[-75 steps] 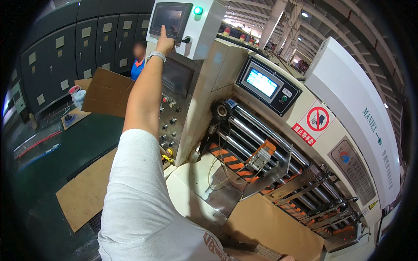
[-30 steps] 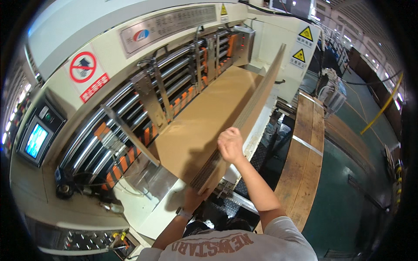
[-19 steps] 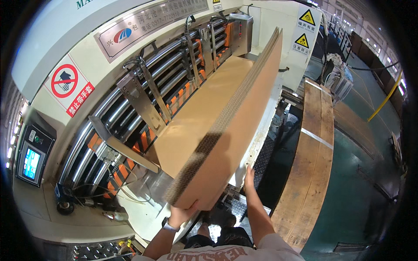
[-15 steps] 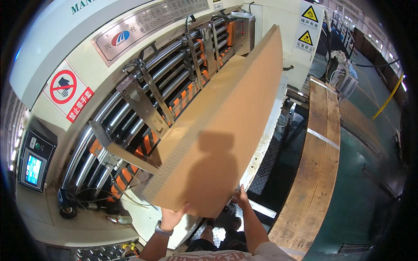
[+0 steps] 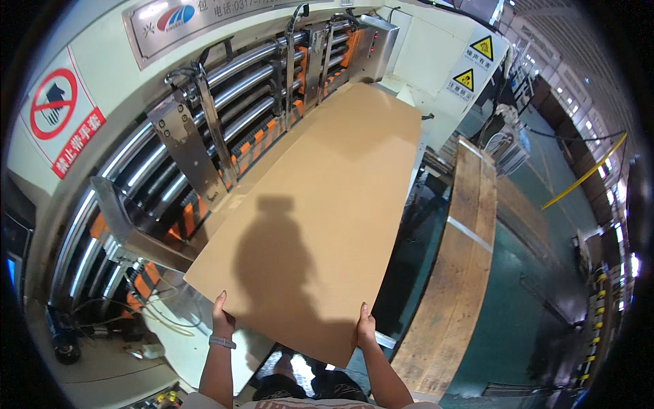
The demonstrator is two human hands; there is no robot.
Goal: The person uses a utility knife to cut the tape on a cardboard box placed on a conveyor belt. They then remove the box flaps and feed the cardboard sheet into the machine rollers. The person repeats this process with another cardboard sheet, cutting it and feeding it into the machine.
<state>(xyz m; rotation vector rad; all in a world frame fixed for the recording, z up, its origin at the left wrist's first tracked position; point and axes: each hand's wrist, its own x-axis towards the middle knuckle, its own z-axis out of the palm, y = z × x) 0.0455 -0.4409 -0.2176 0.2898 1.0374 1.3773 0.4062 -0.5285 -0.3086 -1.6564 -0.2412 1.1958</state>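
A long stack of brown cardboard sheets (image 5: 354,184) lies along the feed side of the machine, its broad face up and my shadow across it. My left hand (image 5: 223,317) grips its near left edge, thumb on top and fingers hidden underneath. On the near right, my right hand (image 5: 366,326) holds the side edge near the corner, thumb upward, with most fingers out of sight. The left side of the stack lies close to upright metal guide plates (image 5: 187,146) and a metal bracket arm (image 5: 146,235).
Shiny rollers (image 5: 248,92) run along the machine behind the guides. A long wooden plank (image 5: 453,273) with pale straps stretches along the right, past a dark gap (image 5: 415,245). Cables (image 5: 160,310) hang by the near left. A yellow rail (image 5: 586,177) stands farther right.
The cardboard stack has gone from tilted up on its side to lying much flatter. My hands are now farther apart, and the view has shifted.
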